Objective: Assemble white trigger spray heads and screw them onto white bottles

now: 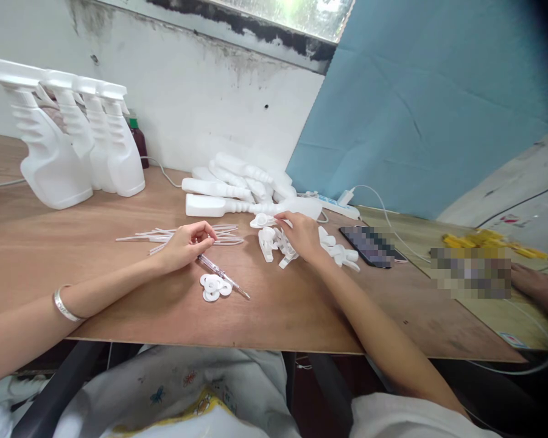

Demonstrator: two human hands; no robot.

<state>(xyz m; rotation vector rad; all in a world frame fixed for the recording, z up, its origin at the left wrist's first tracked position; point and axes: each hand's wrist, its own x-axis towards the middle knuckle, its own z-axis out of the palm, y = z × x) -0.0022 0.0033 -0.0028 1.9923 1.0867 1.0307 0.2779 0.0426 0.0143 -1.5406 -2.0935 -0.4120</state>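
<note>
Left hand [185,248] and right hand [304,237] both bare, forearms [123,281] uncovered too, with a silver-toned bracelet [66,304] round the left one, a smooth flat band with small marks on its outer face (too tiny to read). Right sleeve [402,420] is plain white, loose cloth, cut well short of the wrist. Pale grey-white garment [251,380] over the lap, soft creases, scattered small motifs incl. a blue butterfly-like one [158,395] and a reddish one [189,378], plus a yellow patterned band [200,406] bordering a white part.
</note>
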